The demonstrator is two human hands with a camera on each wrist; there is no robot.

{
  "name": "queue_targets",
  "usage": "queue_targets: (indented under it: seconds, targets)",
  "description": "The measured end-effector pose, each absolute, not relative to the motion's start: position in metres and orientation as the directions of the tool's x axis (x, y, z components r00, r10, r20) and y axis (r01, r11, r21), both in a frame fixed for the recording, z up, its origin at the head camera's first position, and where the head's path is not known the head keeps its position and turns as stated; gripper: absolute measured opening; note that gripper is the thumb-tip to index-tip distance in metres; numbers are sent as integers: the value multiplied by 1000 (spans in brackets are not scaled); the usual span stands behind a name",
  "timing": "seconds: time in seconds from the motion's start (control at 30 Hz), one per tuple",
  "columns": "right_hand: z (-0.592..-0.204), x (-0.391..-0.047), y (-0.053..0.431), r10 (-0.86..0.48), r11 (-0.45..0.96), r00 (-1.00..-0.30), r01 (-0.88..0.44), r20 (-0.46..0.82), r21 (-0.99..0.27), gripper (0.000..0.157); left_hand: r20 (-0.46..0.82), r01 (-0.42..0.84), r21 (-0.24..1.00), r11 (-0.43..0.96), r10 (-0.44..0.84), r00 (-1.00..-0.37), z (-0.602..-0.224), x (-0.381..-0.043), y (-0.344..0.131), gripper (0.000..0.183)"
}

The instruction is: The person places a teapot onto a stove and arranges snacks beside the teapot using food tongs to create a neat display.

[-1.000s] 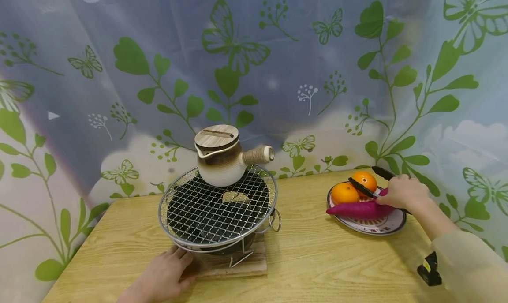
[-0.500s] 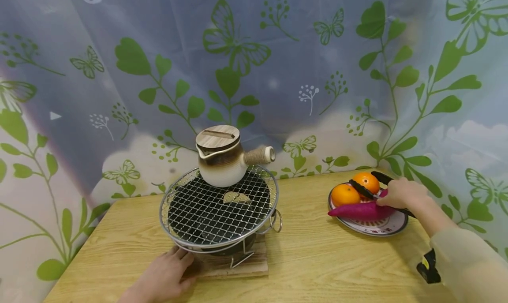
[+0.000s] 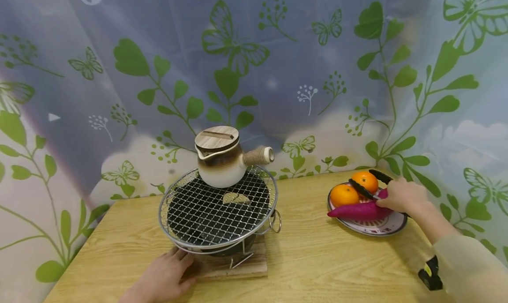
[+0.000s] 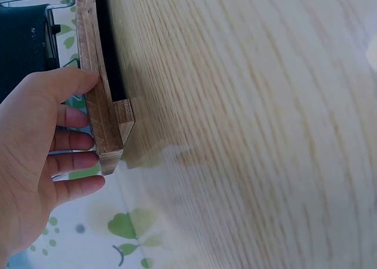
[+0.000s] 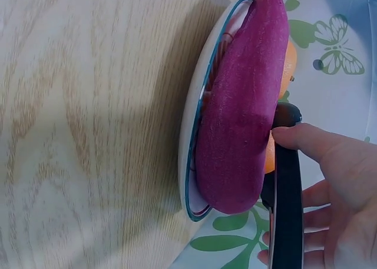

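Note:
My right hand (image 3: 405, 197) holds black-handled tongs (image 5: 287, 192) above a plate (image 3: 381, 229) on the table's right side. The tongs' two black arms reach over the rear orange (image 3: 364, 179), one on either side of it in the head view. A second orange (image 3: 344, 195) lies to its left, and a purple sweet potato (image 3: 363, 211) lies across the plate's front. My left hand (image 3: 162, 272) touches the left end of a wooden base board (image 4: 101, 104), thumb on its front edge and fingers extended beside it. Its fingertips are partly hidden under the grill rim in the head view.
On the board stands a round tabletop grill with a wire mesh (image 3: 214, 219). A clay teapot (image 3: 222, 166) with a wooden lid and a cord-wrapped side handle sits at the mesh's back. A patterned cloth (image 3: 274, 95) hangs behind the wood-grain table (image 3: 309, 250).
The tongs' arms have drawn slightly closer together around the rear orange. My left hand, the grill and the teapot keep their places.

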State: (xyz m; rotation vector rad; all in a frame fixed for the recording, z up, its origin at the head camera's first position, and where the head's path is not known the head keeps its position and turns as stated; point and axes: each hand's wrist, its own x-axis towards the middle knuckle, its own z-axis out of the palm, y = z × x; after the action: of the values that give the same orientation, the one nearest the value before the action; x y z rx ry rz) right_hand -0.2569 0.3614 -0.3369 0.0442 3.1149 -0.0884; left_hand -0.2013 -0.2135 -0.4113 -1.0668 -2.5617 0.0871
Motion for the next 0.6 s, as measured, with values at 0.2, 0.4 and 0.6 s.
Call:
queue_targets:
  seconds: [0.2, 0.4, 0.6]
  targets:
    - [-334, -256, 364, 45, 998, -998, 43, 44, -40, 69, 324, 673, -183, 717, 690, -647, -412, -201, -213, 41]
    - [-333, -253, 364, 33, 999, -992, 34, 122, 6, 84, 341, 668, -193, 719, 688, -641, -413, -202, -213, 36]
    - [-338, -249, 360, -2, 1000, -983, 1, 181, 15, 82, 354, 673, -203, 711, 694, -627, -414, -202, -214, 37]
